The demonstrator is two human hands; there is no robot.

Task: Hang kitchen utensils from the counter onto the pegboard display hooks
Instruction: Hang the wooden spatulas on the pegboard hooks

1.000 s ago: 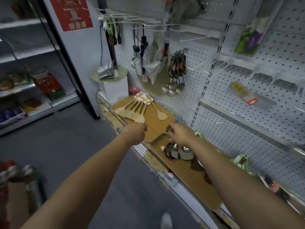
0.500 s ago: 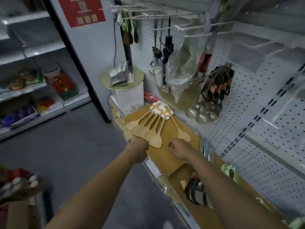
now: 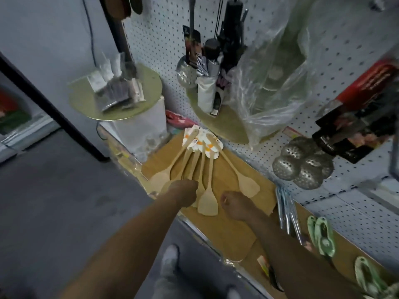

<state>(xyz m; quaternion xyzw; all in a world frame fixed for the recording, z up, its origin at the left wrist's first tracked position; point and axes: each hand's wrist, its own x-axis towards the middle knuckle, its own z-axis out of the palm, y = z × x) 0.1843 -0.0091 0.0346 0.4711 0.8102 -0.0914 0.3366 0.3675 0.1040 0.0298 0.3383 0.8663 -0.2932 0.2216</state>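
Wooden spatulas (image 3: 203,169) fanned, left hand (image 3: 183,192) covering two blades, grip unclear

Counter shelf (image 3: 232,231), wood-toned: fan of wooden spatulas (image 3: 195,169) at far left end; metal utensil bundle (image 3: 288,212) along back edge; green utensils (image 3: 321,236) toward right; white box (image 3: 140,131) at left corner.

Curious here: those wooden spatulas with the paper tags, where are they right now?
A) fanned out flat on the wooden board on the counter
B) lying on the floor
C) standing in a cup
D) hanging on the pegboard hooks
A: the wooden spatulas lie fanned out on the wooden board, tagged handle ends bunched toward the pegboard.
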